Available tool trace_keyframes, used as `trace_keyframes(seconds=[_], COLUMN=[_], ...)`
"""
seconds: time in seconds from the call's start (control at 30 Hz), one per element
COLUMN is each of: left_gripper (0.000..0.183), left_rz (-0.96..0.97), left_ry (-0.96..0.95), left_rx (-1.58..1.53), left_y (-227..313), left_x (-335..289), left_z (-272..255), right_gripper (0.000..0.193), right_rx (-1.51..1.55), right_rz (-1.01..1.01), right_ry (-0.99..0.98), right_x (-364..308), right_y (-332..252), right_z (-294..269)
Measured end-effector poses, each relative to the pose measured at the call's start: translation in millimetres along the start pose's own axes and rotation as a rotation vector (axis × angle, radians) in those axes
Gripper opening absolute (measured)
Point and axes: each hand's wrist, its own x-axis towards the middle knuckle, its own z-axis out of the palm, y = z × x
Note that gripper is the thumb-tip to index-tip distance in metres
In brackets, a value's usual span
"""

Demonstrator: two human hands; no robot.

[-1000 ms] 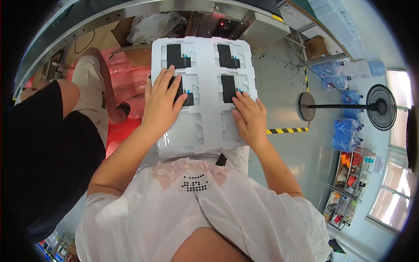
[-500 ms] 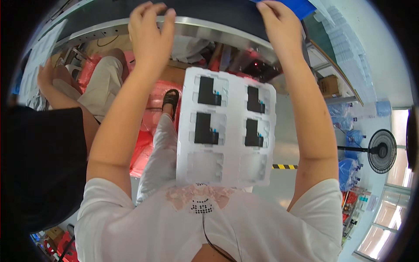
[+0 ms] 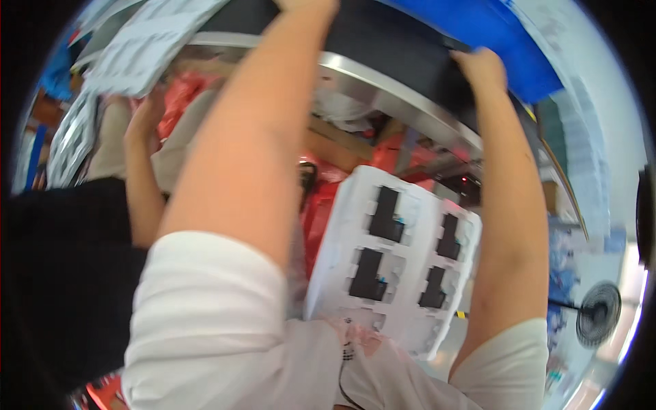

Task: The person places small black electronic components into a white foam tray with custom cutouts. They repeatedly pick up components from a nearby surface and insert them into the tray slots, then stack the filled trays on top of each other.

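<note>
My left hand [image 3: 309,3] reaches over the dark conveyor belt [image 3: 389,37] at the top edge, its fingers cut off by the picture. Farther right, my right hand [image 3: 484,70] is over the belt beside a blue sheet [image 3: 471,24]. Its fingers are bent in toward the thumb; whatever lies at their tips is blurred and dark against the belt. Below, a white molded tray [image 3: 417,256] rests at my lap, tilted. Several flat black L-shaped parts [image 3: 370,273] with small blue-green ends sit in its pockets; the nearest pockets hold none.
A metal rail [image 3: 372,78] edges the belt. At left sits a person in black [image 3: 75,273], one hand beneath another white tray [image 3: 147,48]. Red plastic wrap [image 3: 321,219] lies below the belt. A fan [image 3: 598,314] stands at right.
My view has swung left, so the tray appears lower and farther right. My left hand has reached forward and right, mostly leaving the picture. My right hand's fingers have bent beside the blue sheet.
</note>
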Motion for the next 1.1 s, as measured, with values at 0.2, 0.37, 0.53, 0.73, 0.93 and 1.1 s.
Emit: trace_keyframes(seconds=[0.2, 0.37, 0.53, 0.73, 0.93, 1.1], left_gripper=[0.023, 0.031, 0.021, 0.019, 0.020, 0.033], left_rz=[-0.018, 0.253, 0.247, 0.261, 0.714, 0.659], left_ry=[0.266, 0.179, -0.556, -0.869, -0.293, -0.196], left_rx=[-0.726, -1.434, -1.465, -1.110, -0.804, -0.614], left_y=[13.4, 3.5, -61.3, -100.6, -94.0, -95.2], left_x=[-64.5, -214.2, -343.9, -435.1, -449.2, -474.1], left_z=[-20.1, -103.1, -147.0, -131.7, -106.4, -100.8], right_gripper=[0.033, 0.034, 0.034, 0.028, 0.026, 0.028], right_rx=[1.038, 1.434, 1.201, 1.008, 0.839, 0.421], right_rz=[-0.045, 0.003, 0.046, -0.005, -0.140, -0.496], right_ry=[0.188, -0.307, -0.369, -0.782, -0.435, 0.115], right_x=[-72.2, -192.9, -305.0, -380.5, -417.9, -465.6], right_y=[60.5, 134.7, 176.4, 216.8, 213.7, 204.2], right_z=[-16.0, -61.9, -83.3, -71.7, -30.5, -25.4])
